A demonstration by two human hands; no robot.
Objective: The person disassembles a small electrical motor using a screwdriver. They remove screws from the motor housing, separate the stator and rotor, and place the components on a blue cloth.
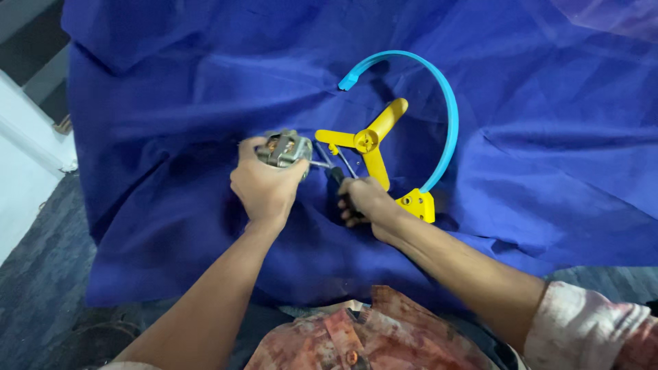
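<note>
A small metal motor (284, 148) is being gripped steady by the left hand (266, 186) while a dark-handled tool (340, 185), probably a screwdriver, is being clenched in the right hand (364, 201) against it.

tool handle (340, 186) hidden in right fist (362, 200)

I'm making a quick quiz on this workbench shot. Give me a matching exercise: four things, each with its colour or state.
1. motor
2. propeller
3. arc
4. cloth

a. light blue, curved
b. dark blue, under everything
c. yellow, three blades
d. metal, gripped by the left hand

Pairs: 1-d, 2-c, 3-a, 4-b
</note>
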